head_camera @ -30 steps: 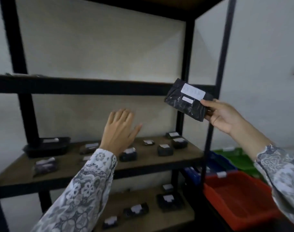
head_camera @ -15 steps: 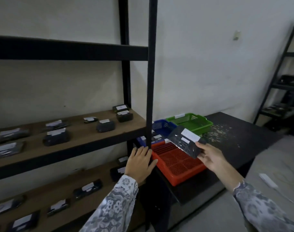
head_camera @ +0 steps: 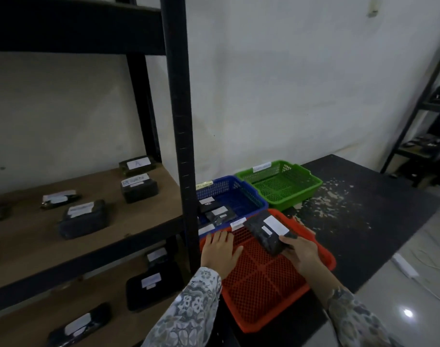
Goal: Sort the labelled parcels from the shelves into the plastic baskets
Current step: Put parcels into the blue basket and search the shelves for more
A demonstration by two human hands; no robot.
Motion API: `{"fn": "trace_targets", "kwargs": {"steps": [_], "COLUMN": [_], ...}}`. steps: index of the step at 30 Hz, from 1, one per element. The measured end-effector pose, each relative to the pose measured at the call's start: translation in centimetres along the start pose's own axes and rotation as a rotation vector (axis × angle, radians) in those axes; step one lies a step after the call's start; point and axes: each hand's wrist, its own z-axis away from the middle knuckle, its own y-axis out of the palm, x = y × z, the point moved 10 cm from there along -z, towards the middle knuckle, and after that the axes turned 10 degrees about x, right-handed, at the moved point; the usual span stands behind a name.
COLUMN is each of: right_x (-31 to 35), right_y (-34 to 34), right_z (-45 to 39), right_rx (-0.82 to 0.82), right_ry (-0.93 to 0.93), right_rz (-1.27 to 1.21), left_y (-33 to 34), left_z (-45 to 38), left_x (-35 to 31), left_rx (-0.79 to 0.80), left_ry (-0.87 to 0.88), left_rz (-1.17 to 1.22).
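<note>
My right hand (head_camera: 301, 251) grips a black parcel (head_camera: 267, 234) with a white label, held low over the red basket (head_camera: 264, 291), label up. My left hand (head_camera: 220, 250) lies flat with straight fingers over the red basket's left rim, beside the shelf post. Behind the red basket stand a blue basket (head_camera: 249, 194) holding a few labelled parcels (head_camera: 215, 211) and a green basket (head_camera: 279, 181) with nothing visible in it. Several black labelled parcels (head_camera: 82, 217) lie on the brown shelves (head_camera: 38, 246) at the left.
A black upright shelf post (head_camera: 181, 121) rises just left of the baskets. The baskets sit on a dark table (head_camera: 364, 216) against a white wall. Another black rack (head_camera: 429, 136) stands at the far right. A white strip (head_camera: 403, 265) with a cable lies on the pale floor.
My view has swung down and right towards the baskets. My right hand has lowered the parcel from in front of the shelf post to just over the red basket. My left hand followed to its rim.
</note>
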Motion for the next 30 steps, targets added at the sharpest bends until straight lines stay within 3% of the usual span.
{"fn": "trace_targets", "kwargs": {"steps": [10,21,30], "right_x": [2.3,-1.0,-5.1], "right_y": [6.7,12.5,13.0], "right_z": [-15.5,-28.3,-33.6], "right_rx": [0.098,0.117,-0.032], "right_ry": [0.102,0.284,0.367], "right_rz": [0.056,0.035,-0.043], "left_y": [1.0,4.8,7.2], "left_z": [-10.5,-11.1,-9.4], "left_x": [5.9,14.6,16.8], "left_rx": [-0.009,-0.075,-0.21], "left_ry": [-0.373,-0.938,-1.097], "left_rz": [0.151,0.301,0.52]}}
